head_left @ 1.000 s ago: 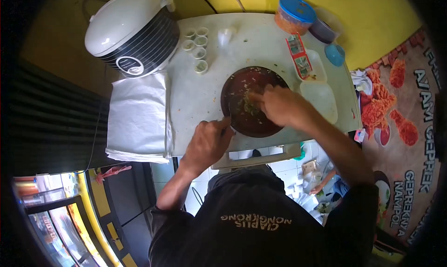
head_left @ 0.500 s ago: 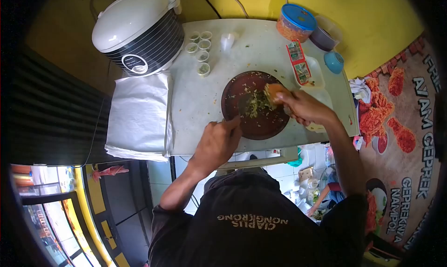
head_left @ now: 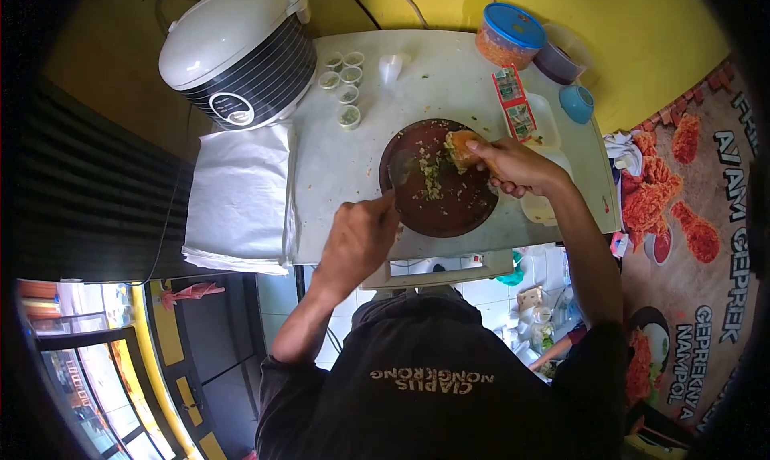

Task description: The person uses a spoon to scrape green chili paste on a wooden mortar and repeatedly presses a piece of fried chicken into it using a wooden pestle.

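Note:
A round dark stone mortar (head_left: 449, 211) lies on the white table (head_left: 345, 171), smeared with green chili paste (head_left: 431, 175). My right hand (head_left: 517, 167) grips a piece of fried chicken (head_left: 459, 149) at the mortar's upper right rim. My left hand (head_left: 361, 235) is at the mortar's near left edge, fingers closed on a thin utensil (head_left: 399, 179) whose blade reaches into the paste.
A white rice cooker (head_left: 237, 51) stands at the back left, with several small sauce cups (head_left: 345, 83) beside it. A blue-lidded tub (head_left: 507, 35), sachets (head_left: 513, 99), a blue bowl (head_left: 576, 103) and white trays (head_left: 541, 123) sit at the right. Stacked wrapping paper (head_left: 237, 195) lies left.
My right hand has left the middle of the paste and moved to the mortar's upper right rim, now holding the fried chicken. The left hand stays at the near left edge.

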A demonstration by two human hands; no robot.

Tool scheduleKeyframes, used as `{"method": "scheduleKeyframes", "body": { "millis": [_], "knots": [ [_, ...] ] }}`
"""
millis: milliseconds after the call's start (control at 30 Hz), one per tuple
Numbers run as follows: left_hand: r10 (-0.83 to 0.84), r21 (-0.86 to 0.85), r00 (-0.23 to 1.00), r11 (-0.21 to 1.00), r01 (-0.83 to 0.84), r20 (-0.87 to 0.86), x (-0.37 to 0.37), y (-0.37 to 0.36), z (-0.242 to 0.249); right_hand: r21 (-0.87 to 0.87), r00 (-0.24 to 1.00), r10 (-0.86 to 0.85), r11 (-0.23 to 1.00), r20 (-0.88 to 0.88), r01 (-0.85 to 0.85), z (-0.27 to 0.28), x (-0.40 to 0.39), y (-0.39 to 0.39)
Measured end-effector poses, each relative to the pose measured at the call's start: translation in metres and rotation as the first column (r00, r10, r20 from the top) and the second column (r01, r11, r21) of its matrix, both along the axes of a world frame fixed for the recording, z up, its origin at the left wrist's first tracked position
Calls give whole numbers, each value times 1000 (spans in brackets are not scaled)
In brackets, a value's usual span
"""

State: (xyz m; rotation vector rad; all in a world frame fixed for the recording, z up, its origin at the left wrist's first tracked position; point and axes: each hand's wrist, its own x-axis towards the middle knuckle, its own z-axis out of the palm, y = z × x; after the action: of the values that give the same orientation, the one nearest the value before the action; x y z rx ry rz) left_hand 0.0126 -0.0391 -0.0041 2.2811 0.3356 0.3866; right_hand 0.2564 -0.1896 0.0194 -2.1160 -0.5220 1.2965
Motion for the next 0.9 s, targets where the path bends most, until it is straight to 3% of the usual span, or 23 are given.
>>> {"method": "scheduleKeyframes", "body": {
  "millis": [67, 100, 133, 200, 233, 267, 300, 367, 433, 500, 533, 600, 667, 733, 767, 800, 867, 900],
  "knots": [
    [11, 153, 999, 988, -17, 40, 1, 9, -21, -5, 1000, 5, 1000, -9, -5, -7, -7, 7],
    [-71, 90, 988, 992, 84, -138, 2, 9, -7, 19, 996, 44, 999, 76, -46, -13, -15, 9],
    [-70, 87, 988, 993, 82, -140, 0, 6, -14, 39, 984, 78, 996, 158, -86, -14, -27, 11],
    [-73, 250, 984, 968, 31, 161, -4, -2, -32, 15, 961, 103, 994, 255, -111, -18, -55, 12],
    [-71, -25, 994, 997, 69, -83, -3, 4, -23, 24, 812, 96, 991, 576, -134, -32, -72, 8],
    [-74, -27, 994, 997, 72, -84, -4, 5, -18, 26, 561, 68, 987, 825, -158, -39, -84, 9],
    [-24, 36, 997, 999, 27, -68, -7, 4, -14, -114, 594, 172, 984, 786, -133, -20, -97, 14],
    [22, 87, 998, 996, -17, -62, -10, 2, -9, -112, 607, 187, 981, 773, -160, -21, -85, 20],
    [7, -9, 1000, 1000, -7, -18, -7, 5, -2, -92, 621, 185, 980, 762, -178, -10, -60, 38],
    [-19, -6, 999, 1000, 19, -38, 0, 9, 11, -441, 545, 685, 728, 483, -525, 22, -33, 59],
    [-27, -8, 999, 1000, 27, -44, 3, 9, 14, -447, 546, 683, 730, 485, -517, 15, -39, 50],
    [-3, 54, 1000, 999, 2, 3, -2, 10, 10, -217, 521, 338, 935, 784, -280, -18, -67, 30],
    [43, 124, 996, 991, -52, 73, 4, 16, 6, -228, 521, 319, 945, 792, -233, -14, -65, 35],
    [64, 62, 997, 996, -62, -30, -2, 13, 0, -412, 678, 539, 836, 500, -361, 14, -43, 48],
    [59, 69, 998, 996, -57, -32, -1, 13, -2, -437, 681, 617, 778, 394, -452, 19, -27, 59],
    [38, 118, 999, 992, -39, 7, 1, 14, -4, -437, 680, 613, 781, 401, -446, 8, -25, 53],
    [-2, 216, 998, 976, -12, 64, -1, 17, -5, -202, 547, 392, 905, 740, -375, -34, -39, 33],
    [-3, 228, 997, 974, -16, 80, 3, 20, -1, -183, 462, 339, 919, 820, -350, -38, -58, 23]
  ]
}}
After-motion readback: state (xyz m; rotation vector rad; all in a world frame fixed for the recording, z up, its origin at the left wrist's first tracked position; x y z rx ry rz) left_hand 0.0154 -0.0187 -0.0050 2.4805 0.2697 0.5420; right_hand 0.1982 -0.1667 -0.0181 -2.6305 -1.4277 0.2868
